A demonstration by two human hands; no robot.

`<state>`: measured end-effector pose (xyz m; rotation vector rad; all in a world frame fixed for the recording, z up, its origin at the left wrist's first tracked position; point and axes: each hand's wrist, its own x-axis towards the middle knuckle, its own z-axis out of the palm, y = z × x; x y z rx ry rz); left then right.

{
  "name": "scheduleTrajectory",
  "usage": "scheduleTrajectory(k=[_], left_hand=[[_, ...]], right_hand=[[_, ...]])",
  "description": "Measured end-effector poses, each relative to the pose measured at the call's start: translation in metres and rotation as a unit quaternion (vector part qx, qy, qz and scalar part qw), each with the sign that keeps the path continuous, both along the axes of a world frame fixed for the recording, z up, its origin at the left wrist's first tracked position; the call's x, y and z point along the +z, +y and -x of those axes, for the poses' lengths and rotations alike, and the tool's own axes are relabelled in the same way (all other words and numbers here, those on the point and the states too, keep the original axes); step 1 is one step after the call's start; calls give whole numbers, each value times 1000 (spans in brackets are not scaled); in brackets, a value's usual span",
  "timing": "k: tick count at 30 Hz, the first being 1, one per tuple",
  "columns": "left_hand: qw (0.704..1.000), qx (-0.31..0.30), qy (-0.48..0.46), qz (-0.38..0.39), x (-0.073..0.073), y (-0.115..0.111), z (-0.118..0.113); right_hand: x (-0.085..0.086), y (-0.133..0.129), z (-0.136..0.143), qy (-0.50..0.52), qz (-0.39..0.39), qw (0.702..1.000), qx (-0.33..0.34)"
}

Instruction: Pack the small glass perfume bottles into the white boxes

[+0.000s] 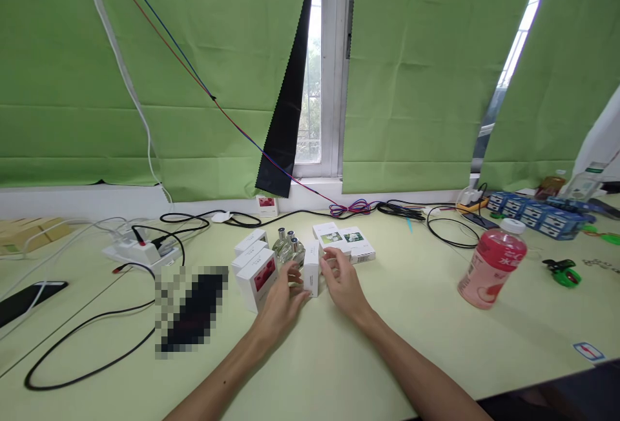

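Observation:
A small white box [311, 271] stands upright on the table between my two hands. My left hand [279, 298] has its thumb against the box's lower left edge, with the other fingers curled beside it; their exact contact is partly hidden. Close to the box's right side is my right hand [343, 282], its fingers bent and somewhat apart, the fingertips at or nearly touching the box. Several clear glass bottles with silver caps [290, 246], resembling perfume bottles, cluster just behind my left fingers. Left of them stand white boxes with a red picture [259, 279]. White boxes with flower pictures [358, 245] lie at the right.
A pink drink bottle [491, 266] stands to the right, near green-handled clips [564, 274] and blue boxes [557, 222]. At left are a power strip [140, 253], looping black cables [87, 318] and a phone [33, 298]. Another white box [267, 206] sits by the window.

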<state>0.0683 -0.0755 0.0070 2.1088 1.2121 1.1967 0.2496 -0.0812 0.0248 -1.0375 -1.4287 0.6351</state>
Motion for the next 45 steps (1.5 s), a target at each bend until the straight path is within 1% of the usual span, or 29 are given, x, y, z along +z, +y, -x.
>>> scheduleTrajectory(k=[2, 4, 6, 9, 14, 17, 20, 23, 26, 29, 32, 36, 40, 45], left_hand=[[999, 19, 36, -29, 1, -1, 0], [994, 21, 81, -73, 5, -2, -1], [987, 9, 115, -112, 9, -5, -1], [981, -15, 147, -127, 14, -9, -2], [979, -48, 172, -98, 16, -12, -3], [982, -63, 161, -76, 15, -13, -4], [985, -63, 147, -59, 13, -12, -4], [986, -56, 150, -46, 12, -13, -4], [982, -71, 168, -42, 12, -13, -3], [980, -82, 177, -36, 11, -12, -3], [980, -83, 177, -39, 10, -11, -3], [979, -87, 178, -41, 11, -9, -4], [978, -89, 191, 3, 11, -3, -4], [976, -95, 187, 50, 12, 5, -3]], right_hand=[[0, 0, 0, 0, 4, 1000, 0], [1, 0, 0, 0, 9, 1000, -1], [2, -1, 0, -3, 14, 1000, -3], [3, -1, 0, -6, 8, 1000, -6], [2, 1, -1, -14, -10, 999, -38], [-1, 3, -4, -25, -33, 996, -75], [-5, 8, -7, -45, -59, 990, -118], [-9, 13, -11, -75, -83, 979, -173], [-13, 18, -15, -104, -106, 961, -234], [-18, 24, -18, -132, -100, 949, -268], [-25, 29, -20, -155, -77, 946, -275], [-35, 35, -20, -177, -43, 946, -267], [-39, 37, -19, -185, -19, 949, -255], [-37, 36, -18, -187, -10, 951, -247]])
